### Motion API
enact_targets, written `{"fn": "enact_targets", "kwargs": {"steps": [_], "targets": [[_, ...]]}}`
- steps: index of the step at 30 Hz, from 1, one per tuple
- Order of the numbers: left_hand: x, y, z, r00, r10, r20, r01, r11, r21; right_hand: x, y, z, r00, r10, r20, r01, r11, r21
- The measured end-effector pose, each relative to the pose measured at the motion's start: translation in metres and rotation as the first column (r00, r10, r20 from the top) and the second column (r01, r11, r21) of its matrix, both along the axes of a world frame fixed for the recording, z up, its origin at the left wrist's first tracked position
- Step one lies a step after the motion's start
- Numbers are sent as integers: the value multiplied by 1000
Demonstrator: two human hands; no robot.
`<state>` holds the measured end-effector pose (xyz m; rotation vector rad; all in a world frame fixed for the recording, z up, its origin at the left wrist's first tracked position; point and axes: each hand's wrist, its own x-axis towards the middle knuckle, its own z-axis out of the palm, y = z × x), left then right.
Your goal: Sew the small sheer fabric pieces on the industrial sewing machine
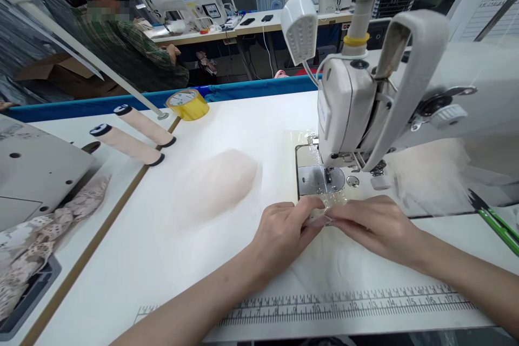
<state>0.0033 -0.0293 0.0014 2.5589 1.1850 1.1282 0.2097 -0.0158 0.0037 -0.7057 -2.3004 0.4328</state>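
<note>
Both hands meet in front of the white sewing machine (pixel 344 108), just short of its metal needle plate (pixel 310 177). Between thumb and fingers, my left hand (pixel 284 227) pinches the edge of a thin, sheer pale fabric piece (pixel 318 220). My right hand (pixel 377 227) pinches the same edge from the other side, its fingertips almost touching the left ones. The rest of this fabric is hard to make out against the white table. Further left lies another sheer beige fabric piece (pixel 223 181), and a pale fabric pile (pixel 432 170) sits right of the needle.
Two thread cones (pixel 127 144) lie at the left near a yellow tape roll (pixel 187 104). Green-handled thread snips (pixel 497 221) rest at the right. A printed ruler (pixel 324 307) runs along the front edge. Beyond the blue cloth barrier, a person (pixel 130 48) sits by another sewing machine (pixel 190 6).
</note>
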Motion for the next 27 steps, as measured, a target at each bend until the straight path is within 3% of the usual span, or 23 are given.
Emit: {"fn": "enact_targets", "kwargs": {"steps": [5,9,12,14,16,19,22,27], "targets": [[3,-2,0,997,-74,-8,75,996,51,15,-3,-6,993,52,111,-85,943,321],[4,-6,1,993,-118,22,117,992,45,23,-7,-7,978,84,191,-154,908,389],[5,-8,3,992,-96,76,108,978,-177,21,-7,-2,978,36,204,-105,935,339],[7,-8,3,998,-60,35,69,937,-342,16,-3,2,983,-5,183,-33,979,203],[10,-6,1,997,-6,-78,-24,926,-376,11,2,4,987,-42,156,41,999,12],[14,-2,-3,966,109,-234,-162,961,-222,5,11,1,978,-131,161,160,969,-186],[16,2,-4,945,180,-274,-210,974,-82,3,16,-3,940,-238,246,289,937,-195],[17,-3,-2,930,107,-351,-41,981,190,1,21,-7,891,-326,315,388,908,-157]]}}
